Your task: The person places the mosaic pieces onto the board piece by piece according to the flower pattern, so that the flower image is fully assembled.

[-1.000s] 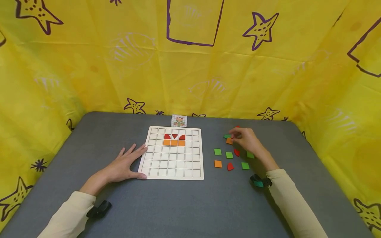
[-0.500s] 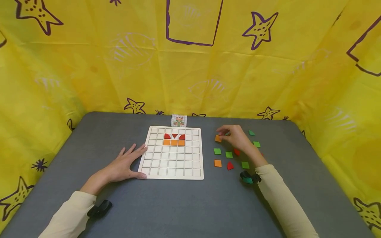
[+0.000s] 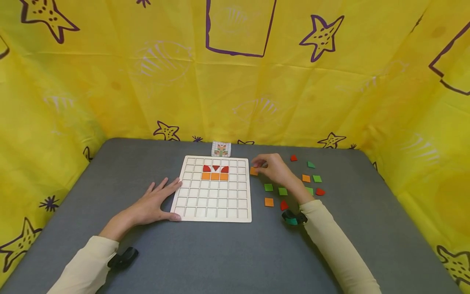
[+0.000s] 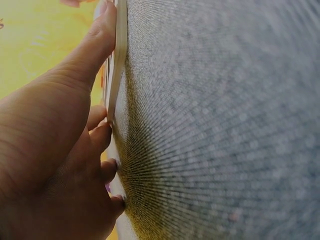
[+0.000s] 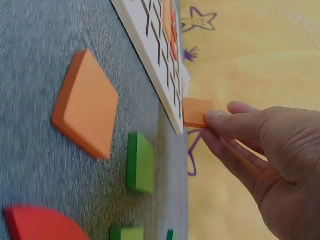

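A white grid board (image 3: 212,203) lies on the grey table, with red pieces (image 3: 206,168) in one row and a line of orange square tiles (image 3: 214,176) just below them. My left hand (image 3: 148,206) rests at the board's left edge, fingers spread, thumb on its near corner; the left wrist view shows the thumb (image 4: 97,42) against the rim. Between thumb and fingers my right hand (image 3: 273,168) pinches an orange square tile (image 5: 196,112), held by the board's upper right edge. Below that hand lie a green tile (image 3: 269,187) and another orange tile (image 3: 269,202).
Loose tiles are scattered right of the board, among them a red piece (image 3: 293,158), a green piece (image 3: 311,164) and an orange square (image 3: 306,178). A small pattern card (image 3: 221,149) lies behind the board. Yellow patterned cloth (image 3: 235,81) hangs around the table (image 3: 220,257).
My right hand has moved left from the loose tiles to the board's edge, carrying the orange tile. Tiles formerly behind the arm now show. The left hand has stayed put.
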Demonstrator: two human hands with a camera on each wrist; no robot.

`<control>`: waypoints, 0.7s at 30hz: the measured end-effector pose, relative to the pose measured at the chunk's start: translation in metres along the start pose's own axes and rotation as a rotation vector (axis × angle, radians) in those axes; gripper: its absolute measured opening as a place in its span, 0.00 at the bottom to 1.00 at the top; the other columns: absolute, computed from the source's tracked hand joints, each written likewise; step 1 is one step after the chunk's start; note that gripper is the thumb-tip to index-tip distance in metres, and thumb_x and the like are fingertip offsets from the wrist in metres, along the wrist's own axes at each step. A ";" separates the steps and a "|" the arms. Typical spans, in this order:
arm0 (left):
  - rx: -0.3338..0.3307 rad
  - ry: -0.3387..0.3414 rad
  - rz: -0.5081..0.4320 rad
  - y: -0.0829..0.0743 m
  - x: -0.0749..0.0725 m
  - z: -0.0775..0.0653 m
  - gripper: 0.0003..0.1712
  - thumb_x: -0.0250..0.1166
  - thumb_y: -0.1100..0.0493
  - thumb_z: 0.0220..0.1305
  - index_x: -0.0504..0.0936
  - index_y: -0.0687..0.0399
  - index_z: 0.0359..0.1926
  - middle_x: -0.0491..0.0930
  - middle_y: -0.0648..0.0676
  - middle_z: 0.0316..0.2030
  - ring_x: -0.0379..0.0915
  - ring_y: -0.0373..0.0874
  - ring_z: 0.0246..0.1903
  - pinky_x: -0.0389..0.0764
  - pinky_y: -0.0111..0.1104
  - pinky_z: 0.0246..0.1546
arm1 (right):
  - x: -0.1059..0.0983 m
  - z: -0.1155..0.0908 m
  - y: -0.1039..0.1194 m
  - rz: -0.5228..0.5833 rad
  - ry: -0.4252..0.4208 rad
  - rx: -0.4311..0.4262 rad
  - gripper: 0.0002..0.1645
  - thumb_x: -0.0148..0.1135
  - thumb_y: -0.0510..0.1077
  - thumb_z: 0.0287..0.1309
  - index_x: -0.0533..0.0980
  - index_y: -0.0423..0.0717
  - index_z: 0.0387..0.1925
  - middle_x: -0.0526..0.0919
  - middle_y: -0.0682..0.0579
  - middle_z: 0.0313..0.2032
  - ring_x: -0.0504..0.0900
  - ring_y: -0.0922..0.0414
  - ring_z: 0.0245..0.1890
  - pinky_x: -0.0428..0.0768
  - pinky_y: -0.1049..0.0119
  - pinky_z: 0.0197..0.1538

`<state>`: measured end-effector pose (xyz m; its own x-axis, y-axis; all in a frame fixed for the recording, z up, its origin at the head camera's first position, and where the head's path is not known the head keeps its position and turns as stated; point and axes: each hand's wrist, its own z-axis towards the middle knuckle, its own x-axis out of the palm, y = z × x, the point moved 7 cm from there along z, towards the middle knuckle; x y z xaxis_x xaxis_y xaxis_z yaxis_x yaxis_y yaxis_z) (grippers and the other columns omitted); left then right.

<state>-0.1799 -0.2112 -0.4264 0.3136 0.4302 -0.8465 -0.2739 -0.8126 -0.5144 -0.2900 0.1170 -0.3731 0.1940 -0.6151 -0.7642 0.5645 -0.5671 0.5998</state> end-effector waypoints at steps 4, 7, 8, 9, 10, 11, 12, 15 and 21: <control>0.007 0.000 -0.001 0.000 0.000 0.000 0.65 0.73 0.29 0.43 0.55 0.53 0.76 0.49 0.59 0.76 0.34 0.68 0.74 0.31 0.63 0.68 | 0.008 0.005 0.008 0.011 0.016 -0.020 0.13 0.70 0.30 0.53 0.83 0.34 0.43 0.86 0.46 0.35 0.83 0.53 0.36 0.83 0.60 0.43; 0.008 -0.004 -0.005 -0.001 -0.001 0.000 0.66 0.73 0.29 0.43 0.54 0.53 0.76 0.49 0.59 0.76 0.34 0.68 0.74 0.31 0.63 0.68 | 0.015 0.008 0.014 0.017 0.034 -0.033 0.13 0.70 0.30 0.53 0.83 0.35 0.43 0.86 0.47 0.35 0.83 0.53 0.36 0.83 0.62 0.43; 0.007 -0.005 -0.007 -0.001 -0.001 0.000 0.66 0.73 0.29 0.43 0.54 0.53 0.76 0.49 0.59 0.76 0.34 0.67 0.74 0.31 0.63 0.68 | 0.018 0.010 0.015 0.016 0.041 -0.035 0.13 0.70 0.31 0.54 0.83 0.35 0.43 0.86 0.47 0.34 0.83 0.54 0.36 0.83 0.63 0.43; 0.007 -0.005 -0.007 -0.001 -0.001 -0.001 0.66 0.73 0.30 0.43 0.54 0.53 0.76 0.49 0.59 0.76 0.34 0.67 0.74 0.31 0.63 0.68 | 0.021 0.011 0.017 0.015 0.046 -0.039 0.13 0.70 0.31 0.54 0.83 0.36 0.43 0.86 0.48 0.34 0.83 0.54 0.36 0.83 0.64 0.43; 0.008 -0.005 -0.009 -0.001 -0.002 -0.001 0.66 0.73 0.30 0.43 0.54 0.53 0.76 0.49 0.59 0.76 0.34 0.67 0.74 0.31 0.63 0.68 | 0.024 0.013 0.018 0.015 0.052 -0.045 0.13 0.69 0.31 0.54 0.83 0.36 0.44 0.85 0.48 0.34 0.83 0.55 0.36 0.83 0.64 0.43; 0.008 -0.005 -0.009 -0.001 -0.002 -0.001 0.66 0.73 0.30 0.43 0.54 0.53 0.76 0.49 0.59 0.76 0.34 0.67 0.74 0.31 0.63 0.68 | 0.027 0.014 0.020 0.017 0.057 -0.050 0.13 0.69 0.31 0.54 0.83 0.36 0.44 0.85 0.49 0.34 0.82 0.55 0.36 0.83 0.65 0.43; 0.004 -0.003 -0.007 0.000 -0.002 -0.002 0.66 0.74 0.30 0.43 0.54 0.53 0.76 0.49 0.59 0.76 0.34 0.67 0.74 0.31 0.63 0.68 | 0.029 0.015 0.023 0.022 0.061 -0.059 0.13 0.69 0.31 0.54 0.83 0.36 0.44 0.85 0.49 0.34 0.82 0.55 0.36 0.82 0.65 0.43; 0.004 -0.001 -0.008 0.000 -0.002 -0.002 0.66 0.73 0.30 0.43 0.54 0.53 0.76 0.49 0.59 0.76 0.34 0.67 0.74 0.31 0.63 0.68 | 0.037 0.019 0.030 0.033 0.075 -0.080 0.14 0.69 0.31 0.54 0.83 0.36 0.44 0.86 0.49 0.34 0.82 0.56 0.36 0.82 0.65 0.42; 0.007 -0.002 -0.009 -0.001 -0.001 -0.001 0.66 0.73 0.30 0.43 0.54 0.52 0.76 0.48 0.58 0.76 0.34 0.67 0.74 0.31 0.63 0.68 | 0.049 0.025 0.040 0.023 0.102 -0.088 0.14 0.70 0.31 0.54 0.83 0.37 0.44 0.86 0.49 0.34 0.81 0.57 0.36 0.81 0.67 0.41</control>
<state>-0.1790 -0.2117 -0.4247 0.3138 0.4380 -0.8424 -0.2774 -0.8062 -0.5225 -0.2780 0.0499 -0.3804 0.2855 -0.5658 -0.7735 0.6266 -0.5005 0.5974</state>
